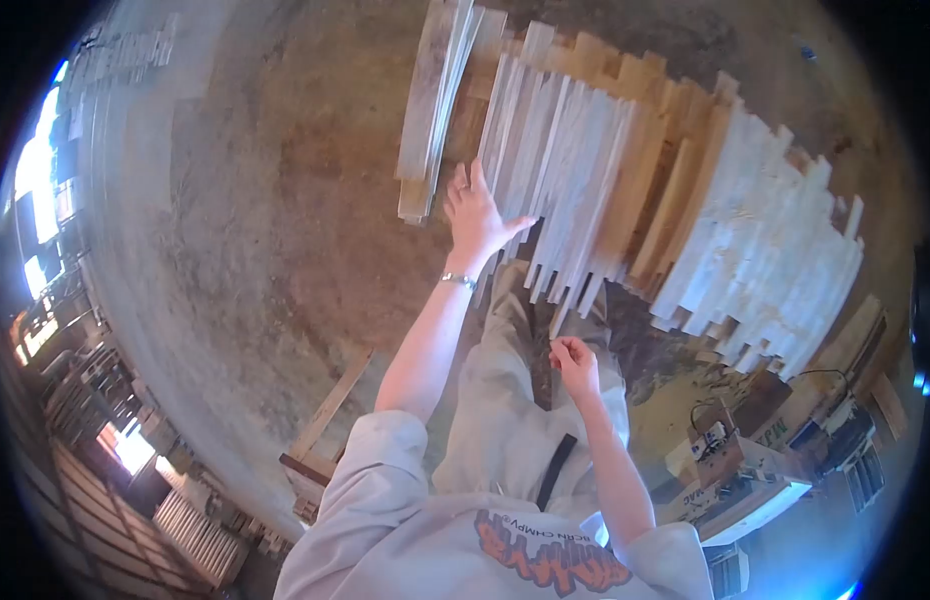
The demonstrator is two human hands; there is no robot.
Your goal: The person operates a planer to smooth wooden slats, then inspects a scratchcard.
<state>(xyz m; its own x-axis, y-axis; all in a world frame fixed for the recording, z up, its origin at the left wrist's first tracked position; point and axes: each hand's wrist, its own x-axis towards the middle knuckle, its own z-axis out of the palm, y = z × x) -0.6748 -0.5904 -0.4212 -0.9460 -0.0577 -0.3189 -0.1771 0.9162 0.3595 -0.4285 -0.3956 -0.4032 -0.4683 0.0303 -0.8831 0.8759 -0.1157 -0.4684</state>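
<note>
A wide row of wooden strips point(555, 170) lies side by side in front of me, some pale and some brown, with uneven ends. My left hand point(475, 225) is open, fingers spread, over the left edge of this row. It wears a metal band at the wrist. Lower down, my right hand point(576, 366) is closed in a pinch at the near end of a thin wooden strip point(561, 318) that sticks out towards me past its neighbours. To the left of the row lies a separate small stack of longer boards point(430, 110).
Bare concrete floor point(235, 200) spreads to the left. A wooden piece point(330, 405) stands near my left elbow. At lower right are a cardboard box point(730, 480) and a cable. Stacked timber point(195, 535) lines the lower left.
</note>
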